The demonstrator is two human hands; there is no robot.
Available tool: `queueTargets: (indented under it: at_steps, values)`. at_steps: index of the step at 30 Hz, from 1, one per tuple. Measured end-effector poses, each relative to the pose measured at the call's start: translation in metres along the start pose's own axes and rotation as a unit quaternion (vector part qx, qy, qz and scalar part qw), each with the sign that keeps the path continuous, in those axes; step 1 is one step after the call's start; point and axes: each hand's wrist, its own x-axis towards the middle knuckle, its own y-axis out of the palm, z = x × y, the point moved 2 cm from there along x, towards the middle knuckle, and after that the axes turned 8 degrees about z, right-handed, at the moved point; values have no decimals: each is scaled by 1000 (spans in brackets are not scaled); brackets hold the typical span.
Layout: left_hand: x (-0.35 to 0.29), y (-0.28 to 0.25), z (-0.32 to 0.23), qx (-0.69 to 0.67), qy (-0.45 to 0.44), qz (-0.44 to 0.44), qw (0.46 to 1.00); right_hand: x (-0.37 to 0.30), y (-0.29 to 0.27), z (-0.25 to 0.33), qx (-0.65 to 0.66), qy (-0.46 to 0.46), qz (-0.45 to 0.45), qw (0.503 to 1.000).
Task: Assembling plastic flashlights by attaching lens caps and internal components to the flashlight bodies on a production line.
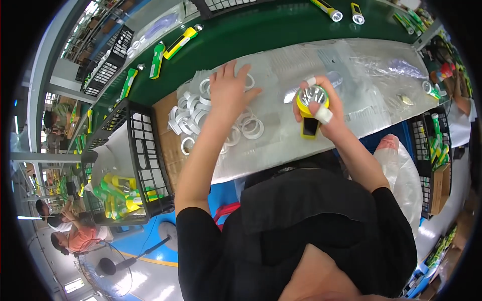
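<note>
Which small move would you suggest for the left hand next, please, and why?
I would probably have the left hand pick up one of the white rings, since it is spread open at their pile, while the right hand holds the flashlight, lens end up.

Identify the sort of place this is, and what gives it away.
Likely a flashlight assembly workshop: yellow-and-green flashlights spaced along a long green surface, perhaps a conveyor; loose white rings piled at the workstation; a black crate holding more flashlights.
</note>
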Motion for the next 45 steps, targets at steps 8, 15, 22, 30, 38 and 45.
queueTargets:
  at_steps: [8,15,22,30,38,45]
  values:
    - [9,2,5,-222,-41,53,973,9,-10,-16,-19,6,-6,1000]
    - [18,-56,-74,-322,130,-71,935,17,-22,-25,-103,-53,-37,993]
    - [14,-60,-74,-256,148,-25,955,14,-20,-29,-59,-49,26,997]
    - [23,-70,-82,-254,152,33,955,11,-22,-13,-40,-68,56,995]
    - [26,-75,-92,-238,161,56,956,9,-54,30,-377,-221,73,896]
    - [25,-47,-114,-306,143,58,939,11,-54,92,-555,-25,154,817]
